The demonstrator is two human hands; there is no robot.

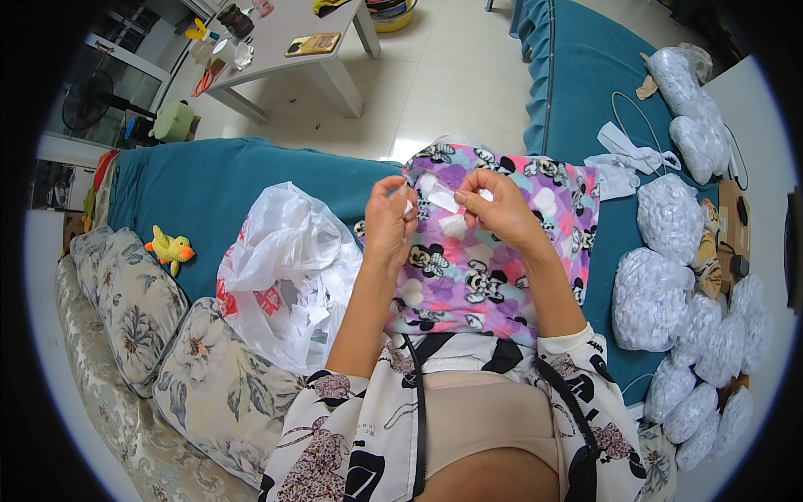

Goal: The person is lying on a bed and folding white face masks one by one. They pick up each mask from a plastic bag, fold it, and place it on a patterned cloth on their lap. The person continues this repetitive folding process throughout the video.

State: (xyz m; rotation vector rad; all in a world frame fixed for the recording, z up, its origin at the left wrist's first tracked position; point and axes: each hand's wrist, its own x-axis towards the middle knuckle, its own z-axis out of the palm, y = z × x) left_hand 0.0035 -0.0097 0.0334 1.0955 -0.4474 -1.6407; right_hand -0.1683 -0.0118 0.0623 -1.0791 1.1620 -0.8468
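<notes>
My right hand (499,210) pinches a small white strip (444,198) between thumb and forefinger, and more white material shows inside its curled fingers. To its left, my left hand (389,213) is raised with bent fingers, a small white bit (408,207) held at the fingertips. Both hands are above a plush blanket (489,276) with a cartoon mouse and heart print, spread over my lap. A white fringed tuft (453,226) is just below the strip. Beside my left forearm, a white plastic bag (295,219) gapes, with many white cut pieces (313,323) inside.
Several clear bags packed with white pieces (652,298) line the right side of the teal-covered seat (207,182). White straps (633,150) lie near them. Floral cushions (226,383) and a yellow toy duck (170,250) are at left. Ahead, a table (282,28) carries a phone (312,44) and orange-handled scissors (204,83).
</notes>
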